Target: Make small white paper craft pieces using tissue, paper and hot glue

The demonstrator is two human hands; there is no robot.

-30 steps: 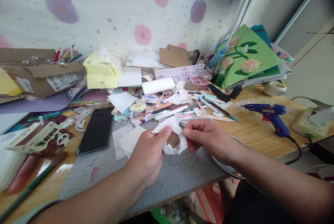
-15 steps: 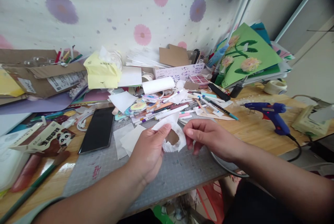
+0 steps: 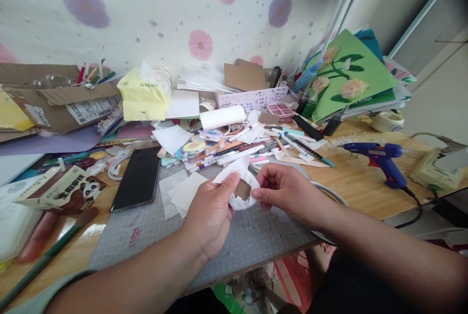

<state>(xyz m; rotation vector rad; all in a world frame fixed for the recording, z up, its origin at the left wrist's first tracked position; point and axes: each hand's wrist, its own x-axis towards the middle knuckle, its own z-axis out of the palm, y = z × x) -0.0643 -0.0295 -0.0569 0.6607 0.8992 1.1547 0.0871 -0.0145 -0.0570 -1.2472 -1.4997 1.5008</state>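
Observation:
My left hand (image 3: 210, 209) is closed on a piece of white tissue paper (image 3: 239, 204), thumb on top. The tissue is folded in around a small brown cardboard piece (image 3: 243, 190), whose middle stays bare. From the right, my right hand (image 3: 283, 189) pinches the tissue's edge between thumb and fingertips. Both hands are held above a grey cutting mat (image 3: 146, 245). Beside my left hand, square white paper sheets (image 3: 186, 192) lie on the mat. The underside of the cardboard is hidden.
Markers and paper scraps (image 3: 234, 150) are heaped behind the hands. A black phone (image 3: 137, 177) and a paintbrush (image 3: 47, 255) lie at left. On the right rests a blue glue gun (image 3: 378, 158) with its cord. A yellow tissue pack (image 3: 142, 94) stands at the back.
My right hand's fingers have closed in on the tissue's right edge, which is now folded further over the cardboard. My left hand keeps its grip in about the same place.

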